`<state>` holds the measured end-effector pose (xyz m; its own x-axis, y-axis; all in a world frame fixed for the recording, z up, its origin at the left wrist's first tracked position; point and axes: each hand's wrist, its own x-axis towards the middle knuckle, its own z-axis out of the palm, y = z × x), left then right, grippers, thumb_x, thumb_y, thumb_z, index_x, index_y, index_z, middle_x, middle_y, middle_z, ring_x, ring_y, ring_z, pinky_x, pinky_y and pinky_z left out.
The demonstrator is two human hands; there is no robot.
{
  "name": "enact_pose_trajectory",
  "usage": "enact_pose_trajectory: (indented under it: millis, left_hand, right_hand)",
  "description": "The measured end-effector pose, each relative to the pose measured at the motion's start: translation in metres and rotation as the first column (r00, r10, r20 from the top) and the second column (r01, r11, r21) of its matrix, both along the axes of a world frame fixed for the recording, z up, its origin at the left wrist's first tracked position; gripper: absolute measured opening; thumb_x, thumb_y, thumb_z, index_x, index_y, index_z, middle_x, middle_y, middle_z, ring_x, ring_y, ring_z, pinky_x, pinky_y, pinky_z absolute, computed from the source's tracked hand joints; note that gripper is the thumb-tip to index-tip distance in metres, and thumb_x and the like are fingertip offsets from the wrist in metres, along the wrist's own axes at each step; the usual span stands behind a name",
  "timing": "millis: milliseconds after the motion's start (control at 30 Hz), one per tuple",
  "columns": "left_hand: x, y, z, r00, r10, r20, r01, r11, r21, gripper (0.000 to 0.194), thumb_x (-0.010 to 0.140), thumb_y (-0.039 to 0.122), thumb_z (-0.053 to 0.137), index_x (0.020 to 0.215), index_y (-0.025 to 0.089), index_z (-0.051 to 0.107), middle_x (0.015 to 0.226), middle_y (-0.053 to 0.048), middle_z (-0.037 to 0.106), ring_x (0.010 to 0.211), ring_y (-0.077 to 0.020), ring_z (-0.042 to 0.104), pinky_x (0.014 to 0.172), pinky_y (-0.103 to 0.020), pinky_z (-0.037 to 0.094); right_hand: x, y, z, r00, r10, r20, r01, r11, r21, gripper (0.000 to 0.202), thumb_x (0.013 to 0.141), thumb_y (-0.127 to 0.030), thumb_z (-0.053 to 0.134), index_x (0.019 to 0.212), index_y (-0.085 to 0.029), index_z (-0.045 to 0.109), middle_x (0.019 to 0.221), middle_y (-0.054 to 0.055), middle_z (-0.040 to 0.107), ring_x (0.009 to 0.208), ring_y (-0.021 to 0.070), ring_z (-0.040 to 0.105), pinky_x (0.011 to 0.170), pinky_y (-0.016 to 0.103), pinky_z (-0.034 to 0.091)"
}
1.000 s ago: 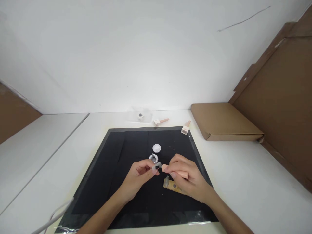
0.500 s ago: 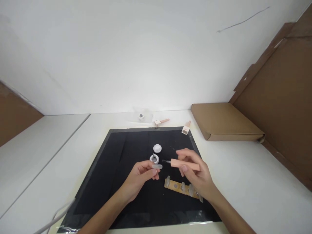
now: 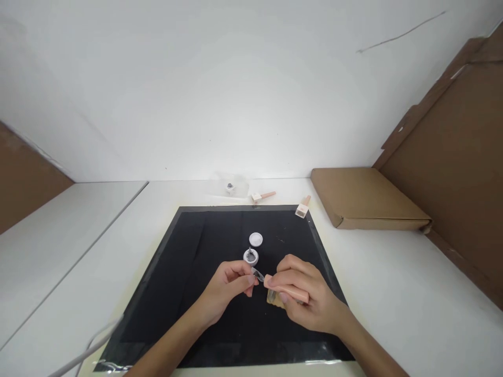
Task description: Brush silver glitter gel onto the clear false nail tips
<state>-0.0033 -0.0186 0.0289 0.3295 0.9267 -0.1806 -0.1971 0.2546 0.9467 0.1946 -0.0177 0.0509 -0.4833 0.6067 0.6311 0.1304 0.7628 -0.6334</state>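
A clear false nail [image 3: 257,273] is pinched between the thumb and fingers of my left hand [image 3: 226,287]. My right hand [image 3: 314,298] is closed round the pink handle of a nail polish brush [image 3: 288,290]. The brush end points left and meets the nail, where a dark patch shows; its bristles are hard to make out. Just beyond my left fingertips stands an open white jar [image 3: 245,260] with grey stuff inside. Its white lid [image 3: 255,240] lies behind it. A yellowish strip [image 3: 272,299] bearing clear false nails is mostly hidden under my right hand.
A black mat [image 3: 165,293] covers the middle of the white table. Two small bottles with pink handles, one left [image 3: 257,198] and one right [image 3: 302,210], lie past its far edge, near clear plastic packaging [image 3: 240,187]. Right: a flat cardboard box [image 3: 377,199]. Left: a cable [image 3: 84,355].
My right hand has brought the brush left and down onto the false nail, its handle now tilted. The nail has turned in my left fingers. My right hand now covers most of the strip.
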Motion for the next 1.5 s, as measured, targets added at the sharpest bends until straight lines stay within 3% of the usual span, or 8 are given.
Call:
enact_pose_trajectory:
  millis: [233,500,700,867,1067,1233,1367,1500]
  left_hand:
    - [0.000,0.002,0.004,0.997,0.059,-0.052,-0.057,0.998,0.037,0.024,0.068,0.034,0.071,0.056,0.015,0.063,0.051,0.002,0.054,0.051,-0.0090,0.043,0.054,-0.023,0.033]
    - [-0.003,0.001,0.002,0.992,0.028,-0.125,-0.020,0.997,0.072,0.023,0.070,0.033,0.069,0.057,0.015,0.062,0.053,0.001,0.055,0.050,-0.0095,0.044,0.053,-0.024,0.032]
    - [-0.003,0.002,0.000,0.993,0.032,-0.110,-0.023,0.996,0.083,0.020,0.071,0.029,0.068,0.058,0.015,0.063,0.054,0.002,0.055,0.050,-0.0085,0.043,0.053,-0.023,0.032]
    - [-0.006,0.003,0.006,0.994,0.074,-0.083,-0.065,0.991,0.114,0.023,0.072,0.033,0.068,0.057,0.015,0.062,0.054,0.001,0.054,0.051,-0.0093,0.042,0.054,-0.023,0.033]
    - [-0.011,0.002,0.006,0.984,0.129,-0.127,-0.101,0.973,0.207,0.024,0.075,0.037,0.066,0.064,0.016,0.065,0.062,-0.001,0.056,0.061,-0.0126,0.048,0.062,-0.025,0.037]
    - [-0.012,0.004,0.011,0.956,0.267,-0.120,-0.242,0.952,0.188,0.025,0.073,0.042,0.069,0.069,0.017,0.067,0.064,0.000,0.057,0.064,-0.0126,0.047,0.064,-0.025,0.038]
    - [-0.012,0.010,0.011,0.903,0.398,-0.162,-0.389,0.917,0.086,0.027,0.068,0.042,0.073,0.078,0.017,0.070,0.068,-0.001,0.062,0.068,-0.0136,0.051,0.067,-0.026,0.040]
    - [-0.013,0.014,0.006,0.880,0.439,-0.180,-0.447,0.895,-0.005,0.030,0.065,0.044,0.073,0.079,0.017,0.070,0.089,-0.006,0.067,0.090,-0.0196,0.057,0.075,-0.027,0.043]
  right_hand:
    - [0.000,0.000,0.000,0.999,-0.028,0.031,0.028,1.000,0.001,0.024,0.074,-0.005,0.048,0.090,-0.019,0.060,0.070,0.002,0.058,0.059,0.0146,0.053,0.052,0.026,0.042]
    - [0.002,-0.001,0.000,0.997,-0.043,-0.060,0.040,0.998,-0.051,0.030,0.079,-0.006,0.050,0.102,-0.021,0.061,0.079,0.004,0.056,0.067,0.0155,0.057,0.057,0.028,0.047]
    - [0.000,0.000,0.001,0.998,0.001,0.056,0.003,0.997,-0.071,0.027,0.078,-0.006,0.051,0.098,-0.020,0.062,0.078,0.003,0.059,0.065,0.0147,0.058,0.057,0.027,0.046]
    - [0.000,-0.001,0.000,1.000,0.024,-0.007,-0.025,0.996,-0.084,0.023,0.078,-0.007,0.050,0.092,-0.019,0.063,0.073,0.003,0.062,0.063,0.0151,0.056,0.056,0.027,0.045]
    - [0.002,0.000,0.000,0.978,-0.184,-0.096,0.163,0.968,-0.190,0.016,0.088,-0.016,0.050,0.092,-0.020,0.065,0.075,0.004,0.065,0.063,0.0157,0.056,0.057,0.028,0.046]
    - [-0.003,0.010,-0.007,0.971,-0.238,0.022,0.230,0.901,-0.369,0.018,0.089,-0.018,0.051,0.102,-0.021,0.064,0.093,0.006,0.067,0.083,0.0180,0.063,0.073,0.030,0.049]
    - [-0.005,0.015,-0.013,0.969,-0.177,0.172,0.233,0.883,-0.408,0.023,0.089,-0.018,0.052,0.108,-0.021,0.066,0.083,0.004,0.061,0.071,0.0150,0.058,0.064,0.026,0.047]
    - [-0.003,0.016,-0.013,0.961,-0.127,0.247,0.220,0.890,-0.399,0.025,0.092,-0.021,0.050,0.110,-0.020,0.067,0.079,0.002,0.055,0.065,0.0134,0.053,0.058,0.024,0.044]
